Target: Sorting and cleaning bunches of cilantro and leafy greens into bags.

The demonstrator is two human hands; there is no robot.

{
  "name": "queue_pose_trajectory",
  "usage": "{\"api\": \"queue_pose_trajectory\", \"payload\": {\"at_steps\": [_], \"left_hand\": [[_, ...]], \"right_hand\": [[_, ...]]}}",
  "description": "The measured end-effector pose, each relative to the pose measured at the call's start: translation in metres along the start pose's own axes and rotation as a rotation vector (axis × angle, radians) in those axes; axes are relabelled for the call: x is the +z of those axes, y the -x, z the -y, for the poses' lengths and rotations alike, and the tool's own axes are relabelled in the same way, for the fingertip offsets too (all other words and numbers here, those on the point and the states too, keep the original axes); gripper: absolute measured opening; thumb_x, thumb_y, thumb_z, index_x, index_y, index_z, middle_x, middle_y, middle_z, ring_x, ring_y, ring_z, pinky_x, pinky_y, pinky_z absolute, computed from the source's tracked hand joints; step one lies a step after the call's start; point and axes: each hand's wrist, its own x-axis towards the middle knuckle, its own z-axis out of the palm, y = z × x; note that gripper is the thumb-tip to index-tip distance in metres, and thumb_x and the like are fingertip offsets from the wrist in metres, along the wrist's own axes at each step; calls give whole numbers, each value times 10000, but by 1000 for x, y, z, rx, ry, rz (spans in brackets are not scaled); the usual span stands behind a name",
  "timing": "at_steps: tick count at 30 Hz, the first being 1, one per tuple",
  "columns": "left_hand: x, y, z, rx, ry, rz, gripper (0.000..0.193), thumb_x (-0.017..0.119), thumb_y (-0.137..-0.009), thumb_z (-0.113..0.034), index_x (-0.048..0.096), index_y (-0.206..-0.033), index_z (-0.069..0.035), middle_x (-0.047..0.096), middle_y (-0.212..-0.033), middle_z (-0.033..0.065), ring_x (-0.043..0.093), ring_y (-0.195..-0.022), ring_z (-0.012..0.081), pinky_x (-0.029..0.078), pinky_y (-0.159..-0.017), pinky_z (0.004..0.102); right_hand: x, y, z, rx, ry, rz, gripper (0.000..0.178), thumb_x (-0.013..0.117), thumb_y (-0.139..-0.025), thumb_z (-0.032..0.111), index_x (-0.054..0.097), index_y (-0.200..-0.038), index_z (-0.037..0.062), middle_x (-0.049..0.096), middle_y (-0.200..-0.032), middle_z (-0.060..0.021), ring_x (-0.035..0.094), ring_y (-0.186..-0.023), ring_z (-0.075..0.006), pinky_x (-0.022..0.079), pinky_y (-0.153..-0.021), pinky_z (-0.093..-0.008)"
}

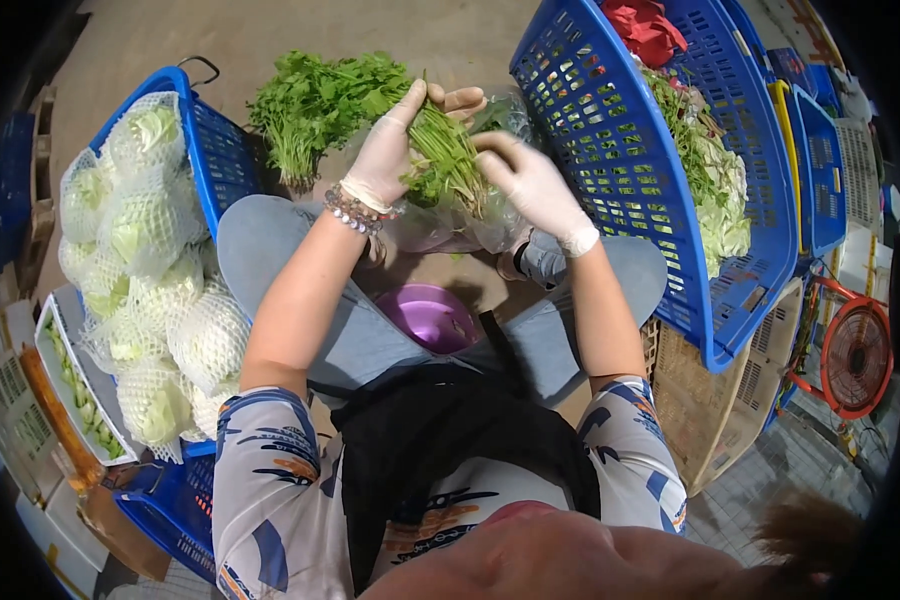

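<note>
A bunch of leafy green coriander [444,150] lies across my left hand [388,155], stems and root ends toward the right. That hand wears a thin white glove and is closed around the stems, fingertips showing beyond them. My gloved right hand [537,190] is at the stem ends, its fingers bent in and the thumb against the stems; the fingertips are slightly blurred. A larger heap of coriander [305,110] rests just beyond, to the left. Clear plastic [505,228] is spread beneath the held bunch. A purple basin [425,318] sits on the ground between my legs.
To the left, a blue crate [220,150] is piled with net-wrapped cabbages [145,230]. A tall blue basket [620,150] on the right contains leafy scraps [710,170] and a red bag [642,30]. Behind it stand a beige crate [695,420] and a red fan [856,358].
</note>
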Motion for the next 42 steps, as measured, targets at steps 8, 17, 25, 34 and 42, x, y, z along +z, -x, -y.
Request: {"api": "queue_pose_trajectory", "payload": {"at_steps": [8,17,25,34,42], "left_hand": [[11,7,5,-60,-95,23,349,337,-1066,-359,536,-978,-85,576,-1312,166,572,-1179,247,474,-1025,378],[4,5,-7,55,-68,-120,302,408,-1049,-347,543,-958,-92,592,-1284,207,554,-1219,279,477,-1018,384],[-2,7,-17,107,-91,-165,289,395,-1055,-327,528,-953,-92,598,-1261,213,572,-1189,288,534,-922,354],[-10,5,-9,82,-53,-127,305,376,-1058,-341,532,-970,-94,552,-1329,219,488,-1289,308,462,-1035,404],[-3,8,-11,23,1,-137,341,352,-1060,-361,540,-976,-90,499,-1390,226,409,-1365,327,399,-1110,446]], "right_hand": [[14,-7,10,-37,-59,-211,211,684,-857,104,638,-1049,31,537,-871,32,455,-724,-46,423,-678,-202],[1,-13,9,43,-664,-263,189,577,-963,179,596,-1009,-4,670,-1017,-92,636,-891,-122,492,-721,-229],[-26,-5,10,87,-681,-92,177,536,-995,197,556,-979,22,564,-739,0,470,-556,-50,390,-540,-186],[14,-5,23,-85,69,-99,156,544,-904,95,648,-1010,49,642,-951,-149,632,-844,-309,499,-767,-361],[21,-12,19,-113,105,-162,139,614,-876,117,643,-1003,68,597,-920,-103,591,-747,-254,487,-715,-342]]}}
